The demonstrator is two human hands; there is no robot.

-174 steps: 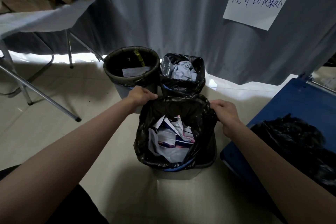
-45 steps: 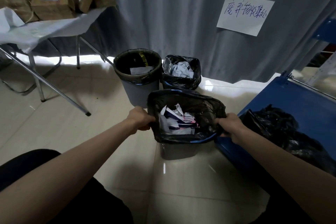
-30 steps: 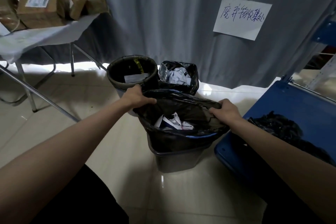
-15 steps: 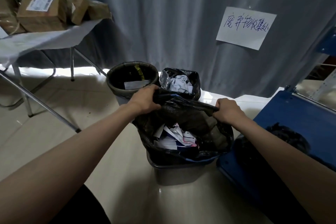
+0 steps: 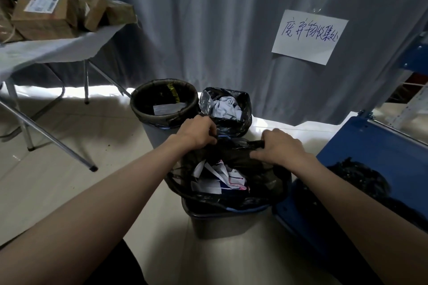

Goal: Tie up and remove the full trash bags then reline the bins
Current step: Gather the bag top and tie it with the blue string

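A grey bin (image 5: pixel 222 224) stands on the floor in front of me, lined with a black trash bag (image 5: pixel 261 183) holding crumpled paper (image 5: pixel 217 180). My left hand (image 5: pixel 196 133) grips the bag's far left edge. My right hand (image 5: pixel 278 148) grips the gathered far right edge. The bag's rim is lifted off the bin and drawn together between both hands. Behind it stand a round bin (image 5: pixel 162 109) with a black liner and a smaller bin with a full black bag (image 5: pixel 229 109).
A blue cart (image 5: pixel 375 152) at the right carries a heap of black bags (image 5: pixel 361 178). A folding table (image 5: pixel 53 51) with cardboard boxes (image 5: pixel 46 16) stands at the left. A grey curtain (image 5: pixel 220 25) with a handwritten paper sign (image 5: pixel 309 36) hangs behind the bins.
Both hands have lifted the bag's rim off the near bin and drawn it closer together; the opening has narrowed.
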